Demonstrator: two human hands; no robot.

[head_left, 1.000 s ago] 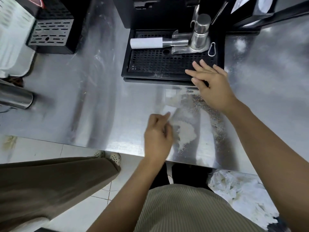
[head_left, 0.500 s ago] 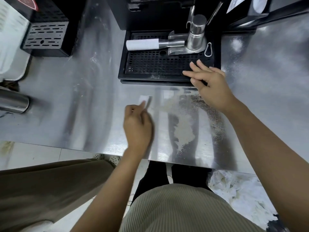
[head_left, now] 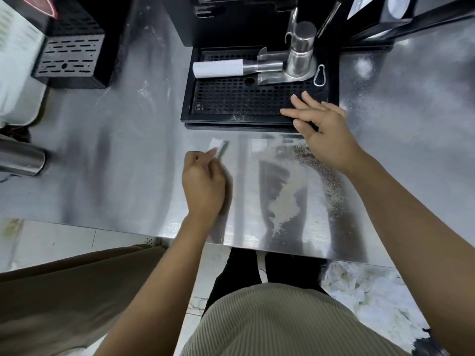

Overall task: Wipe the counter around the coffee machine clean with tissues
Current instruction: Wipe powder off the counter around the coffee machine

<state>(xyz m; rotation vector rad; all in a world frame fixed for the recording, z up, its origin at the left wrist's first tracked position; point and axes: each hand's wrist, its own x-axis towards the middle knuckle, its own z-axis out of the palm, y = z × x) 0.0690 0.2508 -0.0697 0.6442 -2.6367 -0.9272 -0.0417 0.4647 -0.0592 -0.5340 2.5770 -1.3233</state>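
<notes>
Partway, I judge: my left hand (head_left: 203,186) pinches a folded white tissue (head_left: 214,144); my right hand (head_left: 326,132) rests straight fingers on the black perforated drip tray (head_left: 231,98); a pale powder smear (head_left: 285,201) lies unwiped by the steel surface's (head_left: 115,163) front edge.

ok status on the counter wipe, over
Left hand grips tissue on counter. Right hand open, fingers on drip tray edge. Grounds patch unwiped, right of tissue. Nothing between them.

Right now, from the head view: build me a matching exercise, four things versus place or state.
1 left hand
2 right hand
3 spilled grounds
4 white handle

a lies across the back of the tray
b scattered on the counter
c grips a tissue
d fingers straight, at the tray's front right corner

Pairs: 1-c, 2-d, 3-b, 4-a
</notes>
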